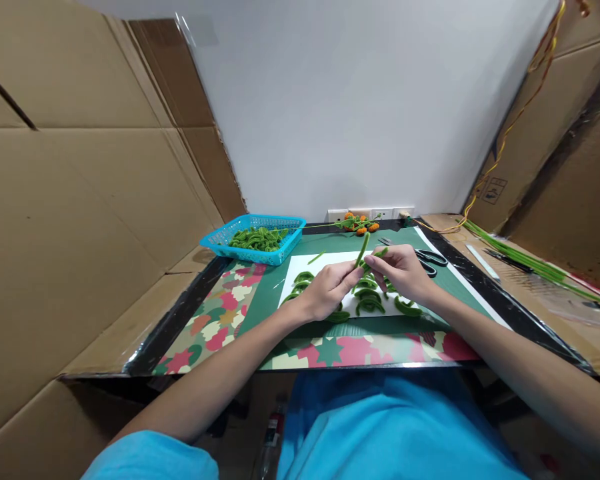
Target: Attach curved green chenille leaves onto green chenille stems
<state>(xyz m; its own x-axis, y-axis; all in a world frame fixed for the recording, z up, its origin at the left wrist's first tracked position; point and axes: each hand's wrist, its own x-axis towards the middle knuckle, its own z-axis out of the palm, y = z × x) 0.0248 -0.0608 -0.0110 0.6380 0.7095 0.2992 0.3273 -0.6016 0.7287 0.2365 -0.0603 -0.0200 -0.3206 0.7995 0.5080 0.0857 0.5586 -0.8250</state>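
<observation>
Over a white sheet (293,270), both hands meet around green fuzzy pipe cleaners. My left hand (330,287) is closed on a green pipe cleaner (363,249), whose straight end sticks up past the fingers. My right hand (396,268) pinches a bent end of green pipe cleaner (381,253) close beside the left fingertips. Whether the two ends belong to one piece I cannot tell. Beneath the hands, several curved green pipe cleaner pieces (370,305) lie in rows on the sheet, some hidden by the hands. A short straight piece (317,256) lies near its top edge.
A blue plastic basket (285,252) holds many green pieces at the back left. Orange pipe cleaner flowers (361,224) lie by the wall sockets. Black-handled scissors (433,259) rest right of my right hand. Long green stems (535,263) lie on cardboard at the right; cardboard walls stand both sides.
</observation>
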